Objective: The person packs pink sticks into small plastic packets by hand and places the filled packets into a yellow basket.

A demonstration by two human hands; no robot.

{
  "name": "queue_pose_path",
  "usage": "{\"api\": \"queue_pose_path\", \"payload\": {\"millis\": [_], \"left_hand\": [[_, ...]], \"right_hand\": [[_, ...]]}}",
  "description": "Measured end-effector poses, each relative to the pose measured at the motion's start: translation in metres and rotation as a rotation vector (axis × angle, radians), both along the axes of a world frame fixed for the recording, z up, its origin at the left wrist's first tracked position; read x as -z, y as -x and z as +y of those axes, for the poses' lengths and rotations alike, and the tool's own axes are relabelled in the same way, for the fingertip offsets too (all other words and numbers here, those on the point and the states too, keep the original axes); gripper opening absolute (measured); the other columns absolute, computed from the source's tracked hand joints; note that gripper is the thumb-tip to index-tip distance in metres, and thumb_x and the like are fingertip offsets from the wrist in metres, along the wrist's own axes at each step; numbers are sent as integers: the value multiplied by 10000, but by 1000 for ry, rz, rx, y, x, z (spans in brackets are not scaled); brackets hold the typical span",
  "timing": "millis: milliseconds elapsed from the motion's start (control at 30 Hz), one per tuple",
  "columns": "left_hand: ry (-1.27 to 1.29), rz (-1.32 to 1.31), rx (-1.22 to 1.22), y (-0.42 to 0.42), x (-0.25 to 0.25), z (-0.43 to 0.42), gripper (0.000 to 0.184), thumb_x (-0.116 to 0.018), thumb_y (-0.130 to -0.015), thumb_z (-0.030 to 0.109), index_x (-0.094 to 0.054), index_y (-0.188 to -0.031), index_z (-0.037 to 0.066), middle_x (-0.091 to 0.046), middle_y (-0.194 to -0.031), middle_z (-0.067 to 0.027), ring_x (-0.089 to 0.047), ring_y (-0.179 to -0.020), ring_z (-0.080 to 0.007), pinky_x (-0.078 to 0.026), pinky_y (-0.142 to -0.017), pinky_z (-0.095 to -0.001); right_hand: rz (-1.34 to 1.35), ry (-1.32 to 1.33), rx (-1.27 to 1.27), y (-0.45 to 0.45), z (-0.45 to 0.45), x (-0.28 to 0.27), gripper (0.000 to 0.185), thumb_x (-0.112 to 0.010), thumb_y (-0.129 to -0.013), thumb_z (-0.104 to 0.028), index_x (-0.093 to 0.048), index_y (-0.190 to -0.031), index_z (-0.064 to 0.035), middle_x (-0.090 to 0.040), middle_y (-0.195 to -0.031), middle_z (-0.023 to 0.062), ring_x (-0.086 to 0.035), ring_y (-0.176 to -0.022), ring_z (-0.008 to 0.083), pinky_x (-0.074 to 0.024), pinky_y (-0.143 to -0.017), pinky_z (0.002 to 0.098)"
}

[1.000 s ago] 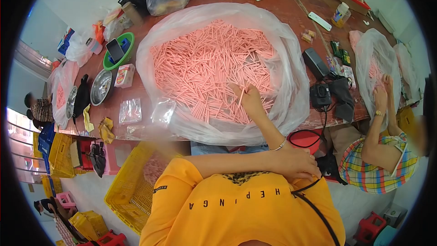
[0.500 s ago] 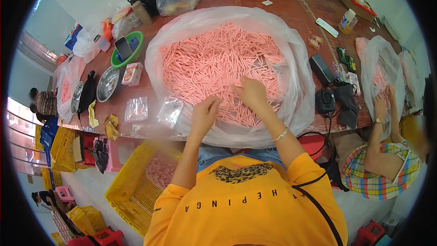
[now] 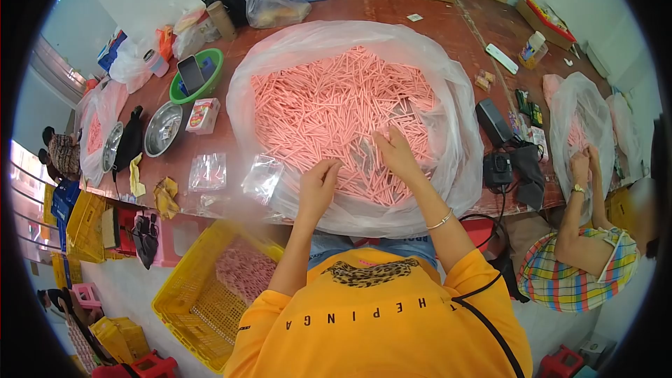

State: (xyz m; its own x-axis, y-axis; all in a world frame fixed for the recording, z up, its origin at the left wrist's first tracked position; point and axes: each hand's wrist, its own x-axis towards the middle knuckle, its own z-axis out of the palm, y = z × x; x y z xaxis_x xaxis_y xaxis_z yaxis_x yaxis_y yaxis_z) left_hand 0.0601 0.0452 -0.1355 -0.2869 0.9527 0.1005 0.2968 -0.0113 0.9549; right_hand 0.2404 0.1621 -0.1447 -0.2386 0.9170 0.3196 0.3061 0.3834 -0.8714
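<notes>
A wide heap of thin pink sticks [image 3: 322, 105] fills an open clear plastic bag [image 3: 458, 133] on the table in front of me. Over the front of the heap, my left hand [image 3: 318, 185] is closed with fingertips pressed together; what it holds, if anything, is too small to make out. My right hand [image 3: 397, 155] reaches into the sticks right of centre, thumb and fingers pinched together, their grip contents unclear. Near its fingertips the heap is thin and the plastic shows through. Small clear plastic bags [image 3: 263, 178] lie left of my left hand.
Left on the red table [image 3: 266, 40] are a steel bowl [image 3: 164, 129], a green basin [image 3: 218, 70] with a phone, and a small box [image 3: 203, 116]. A black charger [image 3: 498, 169] with cables sits right. A yellow crate [image 3: 178, 259] stands below left. A co-worker [image 3: 577, 266] handles another bag at right.
My right hand has shifted slightly right, and a gap in the sticks now shows beside its fingertips. My left hand stays near the same spot. The whole view has tilted up a little.
</notes>
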Motion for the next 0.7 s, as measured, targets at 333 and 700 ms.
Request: {"api": "queue_pose_path", "payload": {"millis": [333, 700], "left_hand": [[-130, 178, 16, -7, 13, 5, 140, -635, -919, 82, -684, -1012, -10, -682, -883, -157, -651, -729, -247, -500, -669, -314], [-255, 126, 37, -24, -19, 4, 181, -608, -934, 49, -665, -1098, -1, -629, -920, -97, -600, -786, -187, -477, -707, -283]], "right_hand": [[777, 743, -192, -8, -12, -13, 266, -614, -985, -292, -642, -893, -44, -515, -685, -26, -533, -647, 87, -501, -661, 270], [225, 561, -215, -19, -48, -13, 223, -697, -930, -253, -669, -974, -36, -594, -706, -1, -546, -630, 60, -454, -574, 244]]}}
